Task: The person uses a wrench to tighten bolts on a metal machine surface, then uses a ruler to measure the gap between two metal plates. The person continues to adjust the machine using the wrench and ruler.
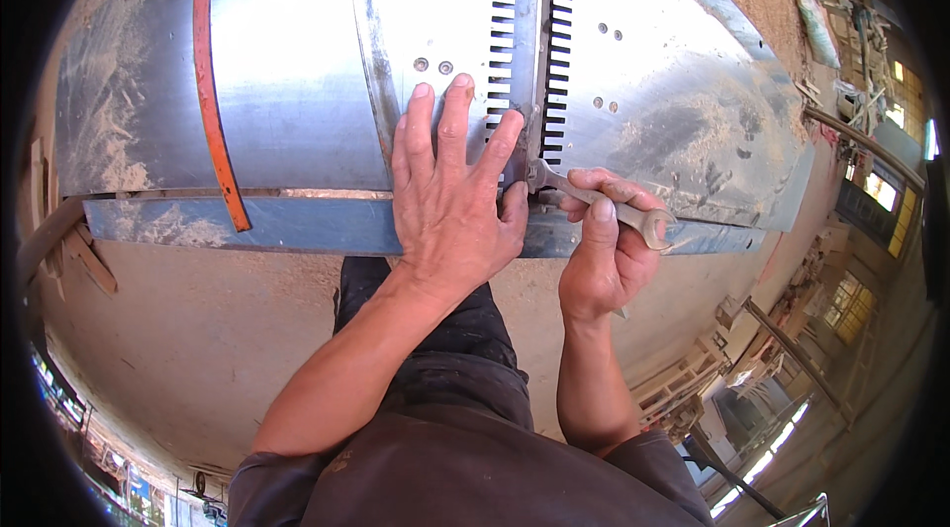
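My left hand [450,191] lies palm down with fingers spread on the metal machine table [287,62], its thumb and forefinger beside the slotted gap. In that gap runs the cutter head [527,62], flanked by comb-like slots on both sides. My right hand [614,260] is closed round a double-ended open-end wrench [594,200]. One jaw of the wrench meets the near end of the cutter head; whether it sits on a bolt is too small to tell. The other jaw sticks out past my fingers on the right. A small pointed tip shows below that hand.
A flat orange-red strip [210,82] lies across the table's left part and overhangs the blue front rail [346,223]. Sawdust [119,72] coats parts of the tabletop. Recessed screws dot both plates. Wood pieces [693,379] are stacked at the right; a bar [861,144] juts out there.
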The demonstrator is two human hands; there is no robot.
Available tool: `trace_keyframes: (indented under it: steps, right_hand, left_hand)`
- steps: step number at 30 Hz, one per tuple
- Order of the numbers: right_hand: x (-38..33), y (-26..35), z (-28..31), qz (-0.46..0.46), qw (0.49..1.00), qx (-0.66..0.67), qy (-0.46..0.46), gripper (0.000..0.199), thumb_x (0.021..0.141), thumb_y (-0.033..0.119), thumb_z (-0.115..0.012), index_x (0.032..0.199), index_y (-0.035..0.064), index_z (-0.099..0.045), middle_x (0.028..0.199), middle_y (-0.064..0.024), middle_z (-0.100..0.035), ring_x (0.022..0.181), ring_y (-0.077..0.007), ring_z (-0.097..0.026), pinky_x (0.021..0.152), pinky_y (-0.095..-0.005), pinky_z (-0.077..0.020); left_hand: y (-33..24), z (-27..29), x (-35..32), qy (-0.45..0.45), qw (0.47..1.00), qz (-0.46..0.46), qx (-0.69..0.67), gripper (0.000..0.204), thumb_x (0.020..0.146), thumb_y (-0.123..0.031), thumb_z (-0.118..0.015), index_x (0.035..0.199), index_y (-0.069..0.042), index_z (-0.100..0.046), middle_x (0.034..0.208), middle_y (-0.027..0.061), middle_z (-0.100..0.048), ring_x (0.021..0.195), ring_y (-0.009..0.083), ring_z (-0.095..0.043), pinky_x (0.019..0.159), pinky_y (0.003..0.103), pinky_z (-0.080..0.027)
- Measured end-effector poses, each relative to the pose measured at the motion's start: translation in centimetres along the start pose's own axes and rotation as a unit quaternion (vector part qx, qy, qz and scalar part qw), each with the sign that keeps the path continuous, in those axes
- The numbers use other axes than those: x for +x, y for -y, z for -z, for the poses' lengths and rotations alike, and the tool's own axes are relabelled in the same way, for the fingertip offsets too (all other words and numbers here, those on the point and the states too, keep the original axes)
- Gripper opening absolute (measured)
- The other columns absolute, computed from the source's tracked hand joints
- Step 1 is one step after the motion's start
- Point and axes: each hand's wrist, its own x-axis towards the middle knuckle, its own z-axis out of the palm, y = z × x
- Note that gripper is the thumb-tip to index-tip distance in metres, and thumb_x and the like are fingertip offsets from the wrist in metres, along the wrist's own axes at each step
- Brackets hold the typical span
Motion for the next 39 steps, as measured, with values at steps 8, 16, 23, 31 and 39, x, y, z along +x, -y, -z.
trace_keyframes:
  steps: [8,16,23,31,39]
  right_hand:
    - [0.19,-0.37,-0.21,-0.007,1.000,-0.024,0.013,0.016,0.106,0.000,-0.052,0.122,-0.0001,-0.050,0.117,-0.0195,-0.066,0.098,-0.0193,-0.064,0.080,-0.0303,-0.0558]
    - [0.43,-0.22,-0.25,-0.011,0.999,-0.037,0.008,0.016,0.106,-0.001,-0.051,0.121,-0.0005,-0.050,0.116,-0.0187,-0.065,0.101,-0.0200,-0.065,0.079,-0.0302,-0.0570]
    - [0.60,-0.07,-0.33,-0.011,1.000,-0.025,0.009,0.016,0.106,-0.001,-0.050,0.121,-0.0008,-0.050,0.116,-0.0189,-0.065,0.099,-0.0195,-0.065,0.078,-0.0300,-0.0571]
    - [0.69,0.09,-0.05,-0.009,1.000,-0.018,0.000,0.016,0.105,-0.002,-0.049,0.122,-0.0006,-0.050,0.116,-0.0194,-0.065,0.100,-0.0196,-0.066,0.078,-0.0291,-0.0575]
    - [0.80,-0.55,0.03,0.000,0.999,-0.029,0.019,0.017,0.106,-0.002,-0.050,0.123,-0.0004,-0.050,0.117,-0.0188,-0.065,0.100,-0.0186,-0.065,0.078,-0.0289,-0.0574]
  left_hand:
    - [-0.15,0.05,0.09,-0.005,1.000,0.011,-0.006,0.075,0.071,-0.016,-0.084,0.141,-0.016,-0.055,0.162,0.0210,-0.030,0.150,0.0485,-0.021,0.119,0.059,-0.024]
    - [-0.23,0.08,0.16,-0.004,1.000,0.017,-0.011,0.075,0.072,-0.015,-0.083,0.142,-0.016,-0.054,0.163,0.0213,-0.028,0.150,0.0483,-0.021,0.120,0.059,-0.023]
    - [-0.31,0.11,0.24,-0.007,1.000,0.021,-0.015,0.074,0.072,-0.016,-0.083,0.141,-0.016,-0.055,0.163,0.0209,-0.029,0.150,0.0480,-0.021,0.120,0.059,-0.023]
    - [-0.25,-0.35,0.13,-0.023,1.000,0.021,0.000,0.069,0.073,-0.016,-0.082,0.138,-0.018,-0.059,0.162,0.0205,-0.030,0.150,0.0480,-0.023,0.119,0.058,-0.025]
    - [-0.50,-0.34,0.23,-0.032,0.999,0.029,-0.007,0.069,0.072,-0.014,-0.083,0.137,-0.018,-0.060,0.162,0.0206,-0.031,0.150,0.0479,-0.024,0.119,0.059,-0.026]
